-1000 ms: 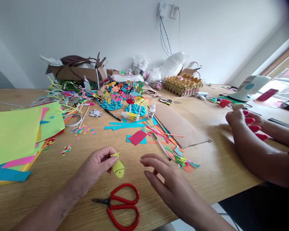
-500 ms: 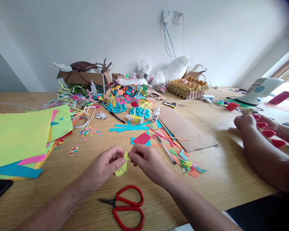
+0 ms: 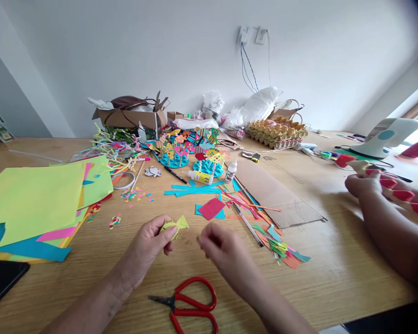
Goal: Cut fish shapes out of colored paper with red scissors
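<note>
A small yellow-green paper fish point(image 3: 182, 223) with pencil lines on its tail is pinched between the thumb and fingers of my left hand point(image 3: 156, 239). Apart from it, to the right, my right hand point(image 3: 218, 241) has its fingertips pressed together; whatever may be between them is too small to make out. Red-handled scissors point(image 3: 195, 301) lie on the table below both hands. Beyond my hands are a red paper piece point(image 3: 212, 208) and blue paper strips point(image 3: 191, 189). A pen point(image 3: 247, 225) lies to the right, beside paper scraps point(image 3: 282, 248).
Coloured paper sheets point(image 3: 35, 195) are stacked at left, near a black phone point(image 3: 5, 280). Glue bottles point(image 3: 231, 170), finished paper-fish decorations point(image 3: 174, 160) and cardboard point(image 3: 268, 192) stand or lie farther back. At right, another person's hand point(image 3: 365, 183) holds red-tipped pieces.
My right hand has let go of the paper fish and moved right, away from it. The fish has turned in my left hand, its tail now pointing right. The view has shifted slightly.
</note>
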Demonstrator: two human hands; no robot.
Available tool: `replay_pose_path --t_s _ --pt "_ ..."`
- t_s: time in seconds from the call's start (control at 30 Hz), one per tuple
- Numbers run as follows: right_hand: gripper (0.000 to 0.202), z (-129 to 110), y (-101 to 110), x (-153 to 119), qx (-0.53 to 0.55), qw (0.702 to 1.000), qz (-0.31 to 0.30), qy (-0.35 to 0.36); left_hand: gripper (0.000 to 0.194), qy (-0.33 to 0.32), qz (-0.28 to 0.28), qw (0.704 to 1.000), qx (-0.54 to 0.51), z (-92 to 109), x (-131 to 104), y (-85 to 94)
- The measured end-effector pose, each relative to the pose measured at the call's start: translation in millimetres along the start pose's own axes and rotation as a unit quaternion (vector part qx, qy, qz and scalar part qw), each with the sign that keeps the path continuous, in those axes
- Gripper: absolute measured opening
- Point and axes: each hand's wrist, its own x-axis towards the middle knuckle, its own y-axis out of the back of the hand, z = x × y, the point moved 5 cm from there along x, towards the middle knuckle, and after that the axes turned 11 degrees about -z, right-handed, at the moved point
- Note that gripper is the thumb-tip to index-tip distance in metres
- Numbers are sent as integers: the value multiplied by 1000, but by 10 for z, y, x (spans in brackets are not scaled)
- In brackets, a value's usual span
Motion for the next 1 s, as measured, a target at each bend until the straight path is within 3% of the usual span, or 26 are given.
replay_pose_path --t_s 0.07,0.13,0.23,0.3,0.4,0.5,0.57,0.67,0.73,0.83,1.0 --pt "7 -12 -175 -156 -224 968 -111 37 21 14 2 1000 -4 12 -7 40" --pt "15 27 -421 -339 -370 898 -202 126 22 29 0 1000 -9 20 -9 59" --pt "10 142 -623 -483 -478 850 -151 165 21 39 2 999 -4 30 -2 67" --pt "7 191 -689 -509 -502 842 -115 162 20 35 8 999 1 37 4 76" --pt "11 211 -645 -493 -501 848 -120 125 18 24 27 999 7 53 6 112" --pt "18 166 -376 -455 -426 892 -135 67 17 14 48 999 20 71 3 162" --pt "19 137 -99 -421 -311 944 -105 -4 17 6 49 998 32 82 4 177" --pt "8 102 190 -364 -114 988 -76 -68 17 12 37 998 46 87 9 155" --pt "6 55 268 -296 37 996 -59 -52 17 21 23 998 52 93 8 112" --pt "16 -5 281 -151 190 981 -29 -18 17 28 -4 998 63 120 -6 31" --pt "18 -83 155 78 215 977 -8 6 16 40 -33 995 89 163 -21 -51"
